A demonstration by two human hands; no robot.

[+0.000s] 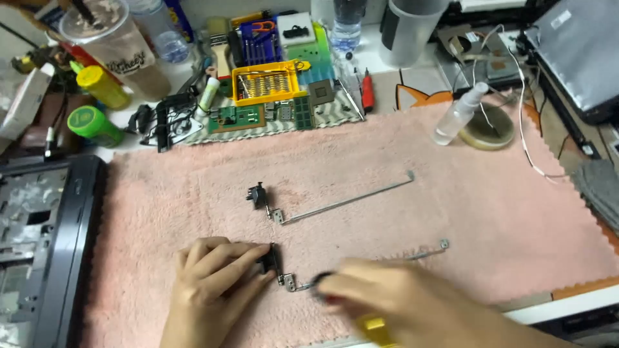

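Two long metal laptop hinge brackets lie on a pink towel point(490, 212). The far hinge point(322, 206) rests untouched in the middle, its black end at the left. The near hinge point(361, 267) lies at the towel's front. My left hand point(216, 283) pinches that near hinge's black end against the towel. My right hand point(412, 303), blurred, grips a tool with a yellow handle point(374, 325) and a dark and red tip point(321, 287) that sits at the hinge's silver joint.
An opened black laptop base point(39, 251) lies at the left. Behind the towel stand a yellow bit case point(267, 82), circuit boards point(238, 118), a red screwdriver point(367, 93), a small spray bottle point(459, 115), bottles and cups. A grey laptop lid point(580, 51) sits far right.
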